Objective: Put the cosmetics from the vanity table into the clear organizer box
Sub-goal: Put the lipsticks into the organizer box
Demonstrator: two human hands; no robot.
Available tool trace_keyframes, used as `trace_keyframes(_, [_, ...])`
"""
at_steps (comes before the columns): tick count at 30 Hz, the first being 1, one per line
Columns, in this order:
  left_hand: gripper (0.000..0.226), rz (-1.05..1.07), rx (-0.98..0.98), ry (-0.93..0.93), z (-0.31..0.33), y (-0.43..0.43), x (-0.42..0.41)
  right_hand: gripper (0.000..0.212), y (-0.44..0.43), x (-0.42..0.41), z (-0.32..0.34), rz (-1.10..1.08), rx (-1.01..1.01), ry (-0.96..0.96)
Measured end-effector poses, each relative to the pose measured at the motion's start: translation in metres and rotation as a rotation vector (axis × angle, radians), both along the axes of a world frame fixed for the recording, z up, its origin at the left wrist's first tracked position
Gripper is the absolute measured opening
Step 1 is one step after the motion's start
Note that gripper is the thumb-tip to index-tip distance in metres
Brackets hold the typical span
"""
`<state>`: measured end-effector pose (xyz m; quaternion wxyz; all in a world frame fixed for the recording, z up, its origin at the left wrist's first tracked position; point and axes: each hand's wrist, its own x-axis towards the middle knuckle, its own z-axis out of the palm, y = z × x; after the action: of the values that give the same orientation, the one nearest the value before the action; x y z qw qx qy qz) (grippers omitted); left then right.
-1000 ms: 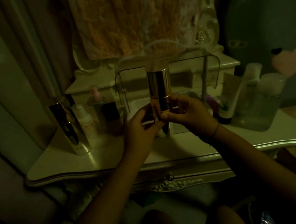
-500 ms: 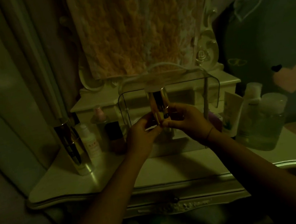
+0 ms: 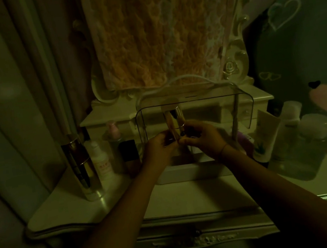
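Observation:
A gold-capped cosmetic bottle (image 3: 173, 120) stands upright between both hands, inside the front opening of the clear organizer box (image 3: 240, 98) at the middle back of the vanity table (image 3: 191, 194). My left hand (image 3: 160, 148) grips its lower left side. My right hand (image 3: 201, 137) grips its lower right side. The bottle's base is hidden by my fingers. The room is dim.
Left of the box stand a tall gold bottle (image 3: 82, 169), a white bottle (image 3: 101, 161), a pink-topped bottle (image 3: 113, 131) and a dark jar (image 3: 130, 155). To the right are a white tube (image 3: 264, 133), a pale bottle (image 3: 289, 112) and a large clear bottle (image 3: 305, 148).
Both hands carried the gold-capped bottle away from me and into the box opening. The camera view tilted up, so the table sits lower in the frame.

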<state>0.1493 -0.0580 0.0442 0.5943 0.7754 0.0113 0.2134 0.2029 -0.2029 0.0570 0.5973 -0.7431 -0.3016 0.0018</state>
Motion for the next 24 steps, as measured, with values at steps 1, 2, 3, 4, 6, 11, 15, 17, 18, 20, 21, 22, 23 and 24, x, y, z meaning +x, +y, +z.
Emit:
trace_keyframes(1, [0.033,-0.002,-0.011,0.002,0.0,0.002,0.002,0.045,0.003,0.003,-0.003,-0.003,0.018,0.035])
trace_keyframes(2, [0.032,-0.008,-0.023,0.004,-0.001,0.004,0.003,0.047,0.005,0.006,-0.006,-0.008,0.031,0.069])
trace_keyframes(3, [0.031,-0.014,-0.027,0.01,-0.002,0.005,0.005,0.048,0.008,0.008,-0.008,-0.011,0.041,0.099])
trace_keyframes(4, [0.031,-0.019,-0.024,0.017,-0.002,0.007,0.007,0.048,0.01,0.01,-0.01,-0.009,0.045,0.122])
trace_keyframes(6, [0.03,-0.022,-0.007,0.027,-0.002,0.009,0.009,0.047,0.013,0.014,-0.011,0.004,0.037,0.152])
trace_keyframes(11, [0.033,-0.015,0.025,0.042,-0.001,0.013,0.011,0.046,0.012,0.022,-0.01,0.037,0.013,0.233])
trace_keyframes(15, [0.032,-0.008,0.049,0.043,-0.002,0.015,0.011,0.038,0.002,0.027,-0.01,0.12,-0.107,0.253])
trace_keyframes(17, [0.028,0.012,0.047,0.04,-0.002,0.015,0.011,0.03,0.0,0.029,-0.012,0.143,-0.154,0.262])
trace_keyframes(18, [0.029,0.032,0.047,0.036,-0.003,0.015,0.012,0.028,0.0,0.029,-0.013,0.145,-0.157,0.26])
trace_keyframes(20, [0.033,0.089,0.058,0.034,-0.004,0.014,0.011,0.027,0.006,0.028,-0.013,0.134,-0.158,0.224])
trace_keyframes(21, [0.034,0.115,0.052,0.032,-0.004,0.013,0.009,0.027,0.01,0.028,-0.013,0.125,-0.164,0.199])
trace_keyframes(22, [0.034,0.129,0.03,0.026,-0.004,0.012,0.006,0.027,0.015,0.027,-0.013,0.119,-0.168,0.18])
trace_keyframes(23, [0.035,0.13,-0.005,0.017,-0.005,0.011,0.002,0.027,0.019,0.027,-0.013,0.118,-0.167,0.171])
trace_keyframes(24, [0.036,0.126,-0.036,0.01,-0.006,0.01,-0.003,0.029,0.024,0.027,-0.012,0.117,-0.167,0.167])
